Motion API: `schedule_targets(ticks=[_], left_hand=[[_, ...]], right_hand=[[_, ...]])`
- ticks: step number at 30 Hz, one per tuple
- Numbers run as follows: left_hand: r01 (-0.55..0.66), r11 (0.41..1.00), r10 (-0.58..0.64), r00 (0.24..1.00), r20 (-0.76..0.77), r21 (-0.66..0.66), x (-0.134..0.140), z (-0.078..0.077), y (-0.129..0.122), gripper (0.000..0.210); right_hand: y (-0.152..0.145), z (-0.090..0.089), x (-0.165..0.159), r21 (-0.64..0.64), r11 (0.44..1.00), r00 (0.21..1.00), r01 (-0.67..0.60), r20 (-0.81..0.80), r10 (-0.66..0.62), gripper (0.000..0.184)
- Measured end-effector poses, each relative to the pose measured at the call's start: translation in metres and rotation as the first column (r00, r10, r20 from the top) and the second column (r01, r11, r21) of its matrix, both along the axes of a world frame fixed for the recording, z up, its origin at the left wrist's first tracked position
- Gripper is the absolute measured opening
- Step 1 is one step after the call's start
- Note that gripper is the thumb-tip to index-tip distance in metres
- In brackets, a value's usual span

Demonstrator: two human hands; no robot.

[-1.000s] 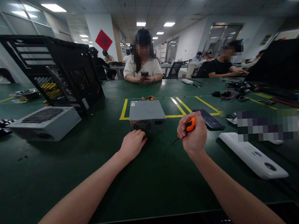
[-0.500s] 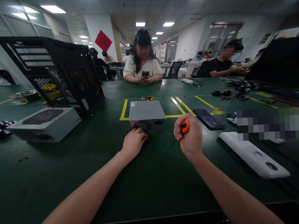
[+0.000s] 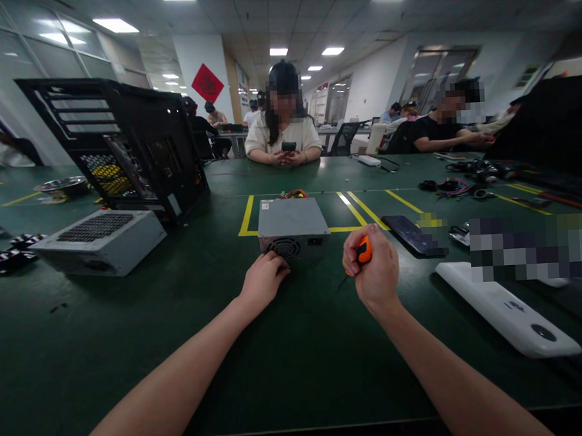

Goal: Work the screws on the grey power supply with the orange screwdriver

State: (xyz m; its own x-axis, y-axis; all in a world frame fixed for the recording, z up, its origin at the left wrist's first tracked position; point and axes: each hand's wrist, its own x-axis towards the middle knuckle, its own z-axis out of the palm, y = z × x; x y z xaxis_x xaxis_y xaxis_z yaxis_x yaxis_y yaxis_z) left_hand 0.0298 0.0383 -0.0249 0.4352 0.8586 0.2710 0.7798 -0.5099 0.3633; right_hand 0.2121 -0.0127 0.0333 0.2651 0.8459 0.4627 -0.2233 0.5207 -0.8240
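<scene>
A grey computer power supply (image 3: 293, 216) sits in the middle of the green table, its round fan grille and socket facing me. My left hand (image 3: 265, 278) rests on the table at the lower left of that face, knuckles close against it. Its fingers are curled together, and whatever they hold, if anything, is hidden. To the right, my right hand (image 3: 375, 265) is wrapped round an orange and black screwdriver (image 3: 365, 249) above the table. The thin dark shaft points down and left, apart from the power supply.
At the left stand a second power supply (image 3: 100, 244) and a black computer case (image 3: 135, 145). On the right lie a phone (image 3: 411, 235), a white oblong device (image 3: 510, 307) and tangled cables (image 3: 450, 185). Yellow tape (image 3: 246, 218) marks the table. A person (image 3: 282, 130) sits opposite.
The whole view has shifted slightly, so everything appears a little further right and lower. Both hands keep about the same pose and place beside the power supply.
</scene>
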Motion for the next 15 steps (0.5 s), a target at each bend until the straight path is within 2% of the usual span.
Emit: schedule_targets(ticks=[7,11,15], left_hand=[[-0.018,0.998,0.021,0.999,0.048,-0.057,-0.003,0.003,-0.001,0.016],[-0.017,0.997,0.022,0.997,0.076,-0.072,-0.003,0.005,-0.001,0.012],[-0.021,0.989,0.056,0.969,0.239,-0.143,-0.005,0.006,0.001,0.012]], right_hand=[[0.002,0.0,-0.001,-0.019,1.0,1.0,0.005,0.006,-0.005,0.034],[0.007,0.005,-0.007,-0.068,0.997,0.999,-0.039,-0.006,0.039,0.034],[0.015,0.015,-0.022,-0.056,0.994,0.995,-0.093,-0.041,0.091,0.035]])
